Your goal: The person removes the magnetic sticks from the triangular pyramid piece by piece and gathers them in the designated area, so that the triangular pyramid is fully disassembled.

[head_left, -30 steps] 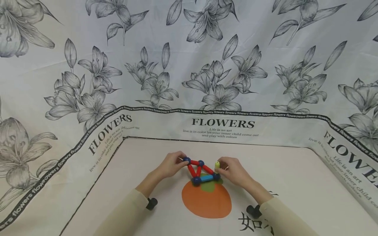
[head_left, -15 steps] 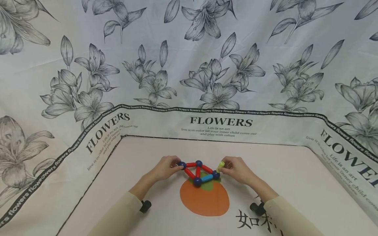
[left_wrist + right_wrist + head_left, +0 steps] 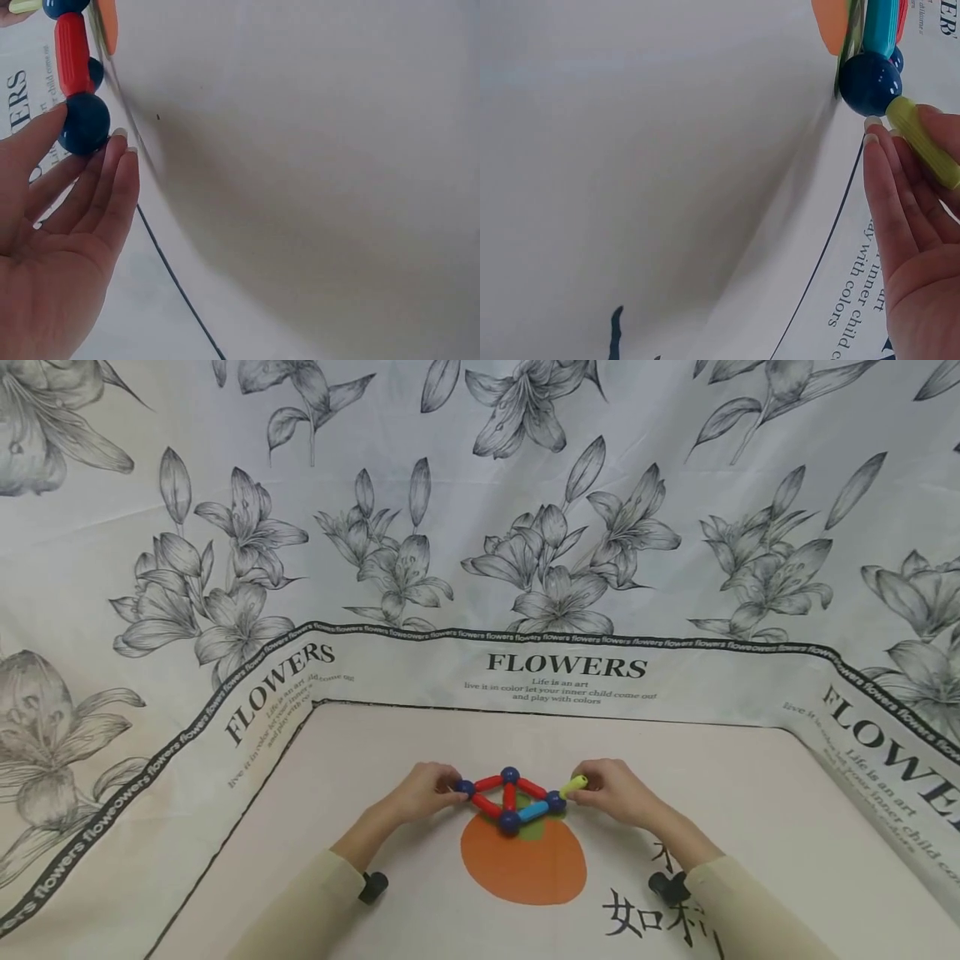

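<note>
Over the green top of the orange persimmon print [image 3: 523, 868], toward 12 o'clock, sits a ball-and-rod toy frame [image 3: 510, 798] — navy balls [image 3: 510, 775], red rods [image 3: 487, 806], one light-blue rod [image 3: 534, 812]. From its 3 o'clock ball [image 3: 556, 801], a ridged yellow-green rod [image 3: 576, 785] runs its long axis toward 2 o'clock, one end touching the ball. The right hand [image 3: 617, 792], the nearer, pinches this rod between thumb and fingers. The left hand [image 3: 423, 793] holds the 9 o'clock ball [image 3: 465, 789] in a narrow thumb-and-finger grip. Both forearms [image 3: 362, 837] slope inward — left from between 7 and 8, right from between 4 and 5.
</note>
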Demonstrator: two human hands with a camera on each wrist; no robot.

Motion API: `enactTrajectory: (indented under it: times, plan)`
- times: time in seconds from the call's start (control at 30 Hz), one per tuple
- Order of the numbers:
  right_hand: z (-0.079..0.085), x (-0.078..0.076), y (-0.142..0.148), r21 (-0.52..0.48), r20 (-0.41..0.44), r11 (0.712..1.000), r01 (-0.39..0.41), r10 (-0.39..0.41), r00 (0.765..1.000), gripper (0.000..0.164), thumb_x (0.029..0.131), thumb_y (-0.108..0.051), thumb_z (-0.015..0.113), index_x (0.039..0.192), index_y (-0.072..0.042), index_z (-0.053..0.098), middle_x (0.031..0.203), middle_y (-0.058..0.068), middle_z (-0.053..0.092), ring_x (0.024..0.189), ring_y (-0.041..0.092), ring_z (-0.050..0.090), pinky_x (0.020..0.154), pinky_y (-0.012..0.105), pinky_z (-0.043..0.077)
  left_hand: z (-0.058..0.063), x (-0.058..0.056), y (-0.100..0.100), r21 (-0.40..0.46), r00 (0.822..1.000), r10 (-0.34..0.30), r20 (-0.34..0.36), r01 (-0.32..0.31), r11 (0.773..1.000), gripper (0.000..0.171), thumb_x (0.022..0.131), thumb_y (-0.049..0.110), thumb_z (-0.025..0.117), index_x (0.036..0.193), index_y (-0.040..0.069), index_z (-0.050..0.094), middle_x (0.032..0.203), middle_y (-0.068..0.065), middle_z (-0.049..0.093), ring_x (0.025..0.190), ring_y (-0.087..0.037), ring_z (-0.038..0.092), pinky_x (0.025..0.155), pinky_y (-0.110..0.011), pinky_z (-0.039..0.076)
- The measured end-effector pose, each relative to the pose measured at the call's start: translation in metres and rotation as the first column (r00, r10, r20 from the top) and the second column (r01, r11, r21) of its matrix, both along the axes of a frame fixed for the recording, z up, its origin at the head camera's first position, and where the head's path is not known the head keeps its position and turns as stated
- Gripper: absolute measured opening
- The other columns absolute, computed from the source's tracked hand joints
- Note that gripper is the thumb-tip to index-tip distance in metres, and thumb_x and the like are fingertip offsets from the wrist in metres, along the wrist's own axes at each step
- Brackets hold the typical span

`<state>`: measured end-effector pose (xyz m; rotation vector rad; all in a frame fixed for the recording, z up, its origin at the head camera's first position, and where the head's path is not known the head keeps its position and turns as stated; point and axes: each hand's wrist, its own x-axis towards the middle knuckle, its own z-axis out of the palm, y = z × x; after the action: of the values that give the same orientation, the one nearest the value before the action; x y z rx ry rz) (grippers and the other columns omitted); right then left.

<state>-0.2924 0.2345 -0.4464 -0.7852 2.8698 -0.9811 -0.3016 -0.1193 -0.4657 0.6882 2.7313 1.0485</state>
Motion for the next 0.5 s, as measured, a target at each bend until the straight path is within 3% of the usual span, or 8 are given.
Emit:
enactTrajectory:
  times: [0.17,0.5]
  plan:
    - [0.0003,-0.0001,0.0065,0.007,0.021,1.000,0.007,-0.007,1.000,0.010,0.089,-0.019,0.080,0.094,-0.013,0.074,0.087,-0.006,0.069,0.080,0.012,0.062,0.076,0.028,0.054,0.0010,0.0011,0.0030,0.005,1.000,-0.012,0.021,0.012,1.000,0.020,0.093,0.017,0.077,0.107,0.004,0.073,0.091,-0.001,0.070,0.079,-0.014,0.059,0.065,-0.026,0.052]
    - [0.0026,0.0019,0.0114,0.018,0.058,1.000,-0.005,0.004,0.998,0.014,0.087,-0.019,0.083,0.096,-0.010,0.078,0.086,-0.004,0.070,0.077,0.014,0.058,0.070,0.026,0.051,0.0002,0.0044,0.0032,-0.020,0.999,-0.017,0.032,0.017,1.000,0.018,0.093,0.017,0.077,0.105,0.005,0.072,0.092,0.000,0.067,0.084,-0.014,0.060,0.072,-0.027,0.053]
